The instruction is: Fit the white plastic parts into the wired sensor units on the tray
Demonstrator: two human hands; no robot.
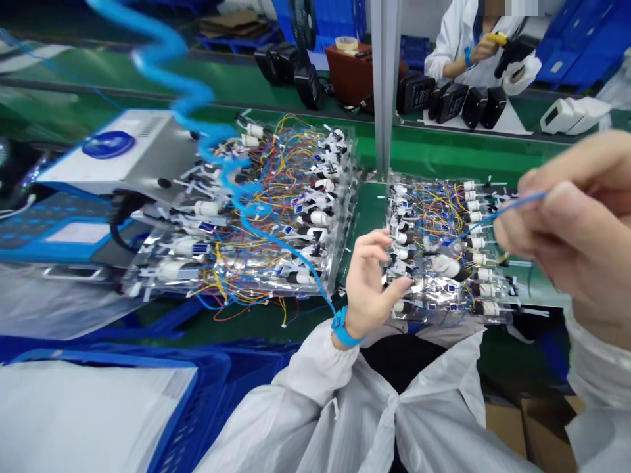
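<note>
My right hand point(582, 217) is raised at the right edge, with thumb and fingertips pinched on a thin blue wire point(517, 205). The wire slants down to the left, toward a blurred white-and-black part point(448, 266) above the right-hand tray point(401, 315); where the wire ends is not clear. Rows of white cylindrical parts with coloured wires fill that clear plastic tray. At the tray's left edge is my left hand point(372, 282), its thumb apart from loosely curled fingers and nothing visible in it. A blue wrist strap point(344, 327) with a coiled cord point(197, 108) is on the left wrist.
Stacked trays of wired parts point(276, 217) lie left of centre, beside a grey machine point(148, 154). A metal post point(383, 85) rises behind. Black devices point(451, 102) line the back ledge. Another person point(444, 56) works beyond. A blue crate point(207, 381) stands lower left.
</note>
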